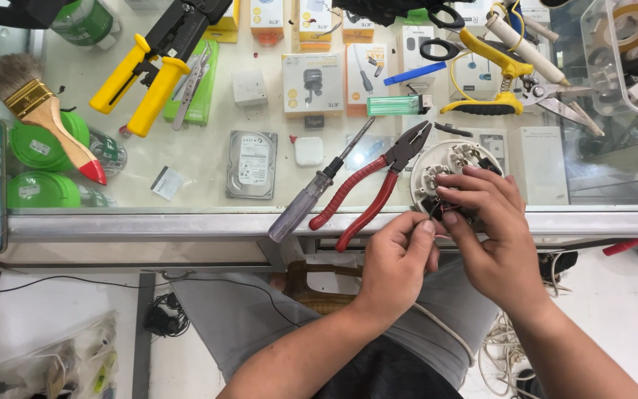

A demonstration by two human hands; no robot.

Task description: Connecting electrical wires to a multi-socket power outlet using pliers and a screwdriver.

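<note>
head view, looking down: both hands work at a round white electrical fitting (448,166) resting at the front edge of the glass counter (201,155), partly over its metal rim. left hand (396,258) is pinched closed, thumb and forefinger on what appears to be a thin dark wire end at the fitting's near side; right hand (492,222) is curled over the fitting, fingers closed on its near edge and the small wires there. judged as handled: the fitting looks light, rigid moulded plastic, likely brittle at its inner ribs and terminals; best held by the outer rim, not by the wires, which look thin, limp and easy to pull loose. a pale cord (444,332) runs from below the fitting across the person's lap and could drag on it. just left of the fitting lie red-handled pliers (374,185), jaws pointing toward it, almost touching; further left a screwdriver with a clear handle (315,192), then a bare hard drive (252,164). beyond the fitting, yellow-handled cutters (492,92) and a green lighter (396,105). far left of the fitting, a paintbrush (42,111) on green reels. the pliers crowd the left hand's side.
</note>
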